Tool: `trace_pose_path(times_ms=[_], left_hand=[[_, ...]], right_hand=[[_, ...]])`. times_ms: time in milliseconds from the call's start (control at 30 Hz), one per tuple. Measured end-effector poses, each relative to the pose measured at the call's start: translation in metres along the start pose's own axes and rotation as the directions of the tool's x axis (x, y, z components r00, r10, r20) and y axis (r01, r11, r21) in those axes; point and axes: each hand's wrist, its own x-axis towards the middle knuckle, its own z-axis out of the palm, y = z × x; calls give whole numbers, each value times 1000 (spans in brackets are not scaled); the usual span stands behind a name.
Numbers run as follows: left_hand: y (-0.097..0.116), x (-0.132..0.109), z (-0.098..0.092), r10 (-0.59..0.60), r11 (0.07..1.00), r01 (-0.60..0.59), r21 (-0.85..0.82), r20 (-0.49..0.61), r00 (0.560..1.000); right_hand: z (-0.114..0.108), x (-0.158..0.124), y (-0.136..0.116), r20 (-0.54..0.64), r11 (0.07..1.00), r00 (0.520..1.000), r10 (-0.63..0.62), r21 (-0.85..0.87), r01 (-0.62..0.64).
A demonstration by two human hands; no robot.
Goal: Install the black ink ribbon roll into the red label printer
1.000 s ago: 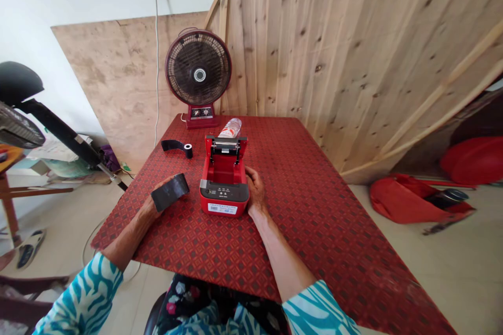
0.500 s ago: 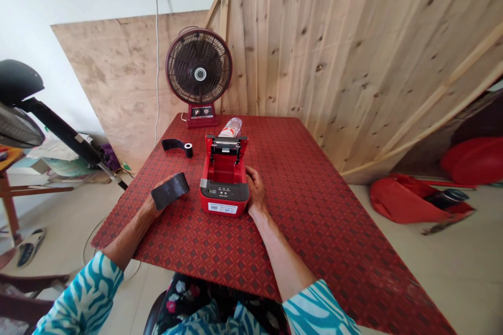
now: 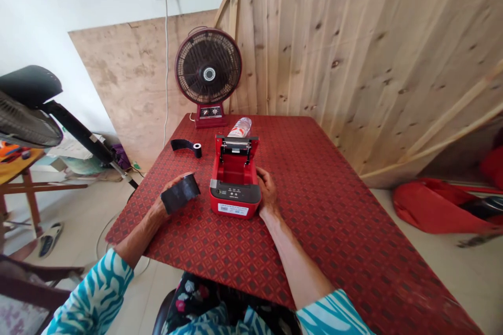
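Against the earlier frames, the view has swung slightly left, so everything sits further right; the arrangement on the table is unchanged. Clock positions are taken from the printer. The wall (image 3: 334, 36) is of pale, knotty boards. The table (image 3: 334, 241) has a red covering patterned in small diamonds. At 11 o'clock stands a round maroon fan (image 3: 209, 74) with a wire grille. The printer (image 3: 234, 193), red plastic with a grey front panel, stands on the table, lid raised. At 3 o'clock the right hand (image 3: 268, 191) is cupped against its side; fingertips partly hidden, grip cannot be told. At 9 o'clock the left hand (image 3: 159, 208) holds a broad, dark, smooth strip (image 3: 181, 194), fingers closed behind it. At 12, a clear bottle (image 3: 241, 127) lies tilted. At 10, a dark roll (image 3: 197, 151) with a white core trails a curled tail.
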Motion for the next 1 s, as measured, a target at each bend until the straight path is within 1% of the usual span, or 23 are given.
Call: trace_pose_path(times_ms=[67, 133, 233, 300, 400, 467, 533, 633, 700, 767, 833, 933, 1000], left_hand=[[6, -3, 9, -17, 995, 23, -102, 58, 998], [11, -8, 19, 5, 982, 20, -185, 135, 991], [18, -18, 30, 58, 976, -3, -218, 245, 968], [19, -24, 36, 78, 977, -23, -210, 261, 962], [23, -30, 46, 90, 982, -48, -182, 230, 969], [30, -33, 53, 90, 987, -59, -147, 212, 973], [42, -32, 62, 85, 994, -69, -86, 207, 975], [60, -28, 72, 89, 996, -88, -16, 248, 965], [66, -26, 76, 91, 996, -89, -21, 292, 952], [62, -26, 79, 73, 996, -51, -77, 318, 945], [53, -31, 84, 33, 983, 29, -180, 333, 942], [38, -42, 95, -14, 923, 140, -357, 334, 943], [32, -48, 103, -25, 882, 176, -437, 329, 944]], right_hand=[[0, 0, 0, 0, 1000, 1000, 5, 4, -5], [0, 1, 1, 6, 1000, 1000, 10, 4, -10], [-1, 2, 2, 11, 1000, 1000, 1, -3, -1], [-2, 2, 3, 17, 1000, 1000, -13, -17, 14], [-3, 3, 5, 28, 998, 999, -37, -40, 38], [-3, 3, 5, 32, 998, 999, -43, -48, 44], [-2, 2, 4, 32, 998, 999, -35, -49, 37], [-1, 1, 2, 33, 999, 999, -20, -41, 22], [0, 0, -1, 33, 1000, 999, -10, -29, 11], [1, 0, -3, 36, 1000, 999, 5, -9, -5], [1, 0, -3, 37, 1000, 999, 17, 8, -17], [1, 1, -3, 37, 1000, 999, 18, 6, -18], [1, 1, -3, 38, 1000, 999, 11, -6, -10]])
